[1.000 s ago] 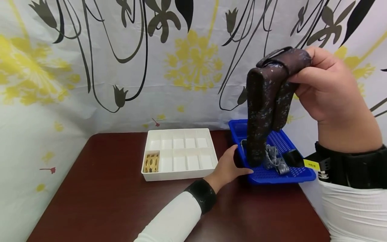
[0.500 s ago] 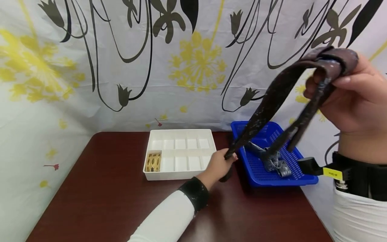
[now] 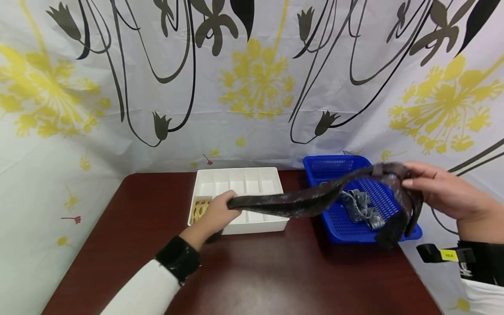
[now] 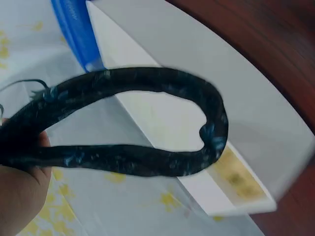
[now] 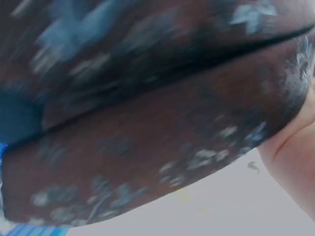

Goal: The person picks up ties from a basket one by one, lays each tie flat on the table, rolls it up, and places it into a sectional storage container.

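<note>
1. My left hand (image 3: 214, 214) grips one end of a dark patterned tie (image 3: 299, 202), and my right hand (image 3: 441, 192) pinches the other part of it. The tie is stretched in the air between them, above the front edge of the white tray (image 3: 252, 225) and the left edge of the blue basket (image 3: 411, 232).
2. Past my right hand the rest of the tie folds over and hangs down in front of the basket's near right corner.
3. The tray and the basket sit side by side at the back of the bench (image 3: 275, 275), with a narrow strip of bare wood between them. The front half of the bench, nearer me, is open brown wood.
4. The basket stands close to the bench's right edge; the tray is well apart from the left edge.
5. A grey patterned tie (image 3: 360, 208) lies crumpled in the basket, partly hidden behind the stretched one.
6. In the tray's front left compartment lies something yellow with a dark pattern (image 3: 199, 209); my left hand covers part of it, so I cannot tell what it is. The other compartments I can see are white.
7. The left wrist view shows the tie as a blurred loop (image 4: 147, 128) over the tray, with my hand only at the frame's edge. The right wrist view is filled by blurred tie fabric (image 5: 147, 123), so my fingers there are hard to make out.
8. A white cloth with yellow flowers and black stems (image 3: 252, 83) hangs as a backdrop behind the bench and on both sides.
</note>
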Demonstrator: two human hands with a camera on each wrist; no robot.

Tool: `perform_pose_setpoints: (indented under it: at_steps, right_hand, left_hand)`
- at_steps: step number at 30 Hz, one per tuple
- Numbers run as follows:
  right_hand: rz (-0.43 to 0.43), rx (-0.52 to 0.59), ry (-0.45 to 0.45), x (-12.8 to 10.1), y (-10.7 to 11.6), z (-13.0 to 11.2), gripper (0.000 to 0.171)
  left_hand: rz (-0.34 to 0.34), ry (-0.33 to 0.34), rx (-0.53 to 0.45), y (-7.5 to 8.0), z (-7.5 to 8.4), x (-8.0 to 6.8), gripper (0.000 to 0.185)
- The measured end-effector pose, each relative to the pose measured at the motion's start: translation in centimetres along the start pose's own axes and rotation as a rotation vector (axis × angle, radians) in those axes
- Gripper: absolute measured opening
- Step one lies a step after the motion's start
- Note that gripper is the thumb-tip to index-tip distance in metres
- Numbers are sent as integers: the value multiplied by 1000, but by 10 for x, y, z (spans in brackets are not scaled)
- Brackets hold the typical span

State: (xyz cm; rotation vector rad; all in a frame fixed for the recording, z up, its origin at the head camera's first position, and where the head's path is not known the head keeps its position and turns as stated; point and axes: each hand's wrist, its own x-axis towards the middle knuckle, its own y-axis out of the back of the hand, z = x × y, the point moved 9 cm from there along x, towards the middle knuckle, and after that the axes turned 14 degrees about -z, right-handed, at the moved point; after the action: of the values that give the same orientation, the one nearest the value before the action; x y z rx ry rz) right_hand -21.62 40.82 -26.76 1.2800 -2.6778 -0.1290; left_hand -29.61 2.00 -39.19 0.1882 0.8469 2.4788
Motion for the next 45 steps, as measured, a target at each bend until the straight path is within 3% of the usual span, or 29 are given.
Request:
perform_pose_setpoints:
  at_steps: [5,9,13,16,19,24,30,34,36,41,45]
  right_hand:
    - [-113,-140,-331,-15,-7,58,41]
    - [-171,-168,-480,-23,-14,97,23]
    - [-193,-245,-597,-29,-22,135,13]
    - [-194,-349,-699,-32,-29,161,13]
    - [-161,-492,-788,-35,-33,185,28]
    - [-35,-631,-854,-41,-32,227,43]
    - [129,-742,-908,-56,-30,262,22]
    - [219,-905,-884,-68,-37,266,14]
    - [250,-1001,-867,-72,-44,266,24]
    - [290,-1121,-847,-77,-62,265,49]
    - [322,-1214,-812,-76,-72,258,47]
  left_hand:
    - [-111,23,114,2,-28,-20,16]
    - [-212,23,276,-7,-47,-35,17]
    - [-293,69,420,-19,-70,-50,19]
    - [-325,112,512,-27,-91,-59,21]
    - [-332,163,610,-33,-113,-65,21]
    - [-340,265,650,-39,-148,-72,19]
    - [-306,287,633,-38,-172,-76,23]
    - [-311,276,614,-41,-179,-77,27]
    - [-308,267,583,-40,-178,-79,31]
    - [-288,196,564,-34,-169,-90,36]
    - [-262,128,628,-32,-163,-96,32]
